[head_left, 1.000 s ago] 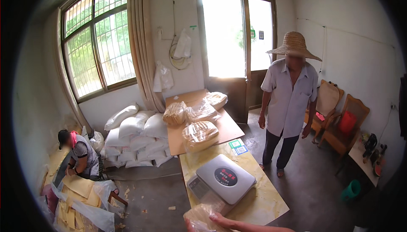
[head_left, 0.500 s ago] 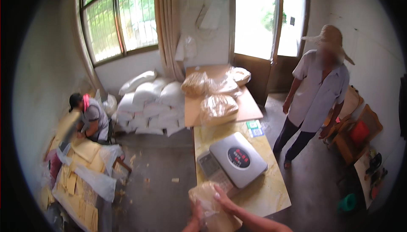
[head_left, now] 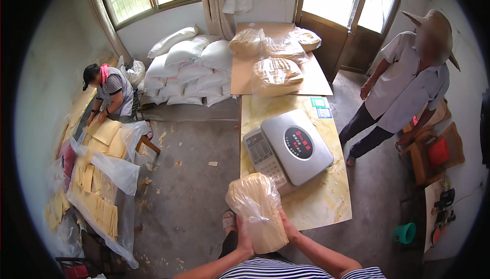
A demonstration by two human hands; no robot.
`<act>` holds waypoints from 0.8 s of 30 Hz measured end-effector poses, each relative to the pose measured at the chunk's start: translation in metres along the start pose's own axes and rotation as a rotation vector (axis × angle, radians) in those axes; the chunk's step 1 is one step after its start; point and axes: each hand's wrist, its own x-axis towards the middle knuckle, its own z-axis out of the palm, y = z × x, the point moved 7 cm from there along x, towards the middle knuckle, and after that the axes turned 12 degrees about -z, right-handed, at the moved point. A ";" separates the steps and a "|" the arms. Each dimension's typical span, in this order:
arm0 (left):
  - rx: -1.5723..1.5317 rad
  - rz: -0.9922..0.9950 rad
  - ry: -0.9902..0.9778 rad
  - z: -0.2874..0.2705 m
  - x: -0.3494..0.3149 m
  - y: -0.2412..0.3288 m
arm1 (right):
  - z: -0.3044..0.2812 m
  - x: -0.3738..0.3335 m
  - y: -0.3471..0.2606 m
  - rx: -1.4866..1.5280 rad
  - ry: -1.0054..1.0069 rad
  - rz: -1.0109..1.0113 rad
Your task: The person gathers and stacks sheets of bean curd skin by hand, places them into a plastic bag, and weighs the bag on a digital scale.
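Observation:
A clear plastic bag of pale yellow sheets [head_left: 258, 202] is held upright in front of my body, its sides gripped from both edges. My left hand [head_left: 244, 234] presses against its left side, fingers partly hidden behind the bag. On the opposite side my right hand [head_left: 289, 227] closes around the lower right edge. Just beyond the bag stands a silver weighing scale [head_left: 280, 133] with a keypad on its left, and nothing lies on its platform. The bag's upper end is near the keypad's lower corner.
The scale stands on a yellowish table [head_left: 334, 192]. Several filled bags [head_left: 277, 75] lie on a board [head_left: 242, 77] at its far end. White sacks [head_left: 184, 70] are stacked behind. One person [head_left: 115, 93] handles yellow sheets [head_left: 104, 131] at left; another [head_left: 408, 80] stands right of the table.
My view has tilted downward, showing more of my arms and striped shirt. Both hands still grip the bag, now turned more upright and closer to my body. The standing person is still beside the table.

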 end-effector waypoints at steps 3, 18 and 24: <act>0.096 0.114 0.044 -0.004 -0.002 0.001 | 0.012 -0.001 -0.021 -0.350 -0.155 -0.168; -0.103 -0.061 -0.120 -0.059 0.086 -0.012 | 0.021 0.097 -0.034 -0.723 -0.303 -0.514; -0.127 -0.049 -0.139 -0.063 0.092 -0.014 | 0.014 0.101 -0.031 -0.819 -0.270 -0.540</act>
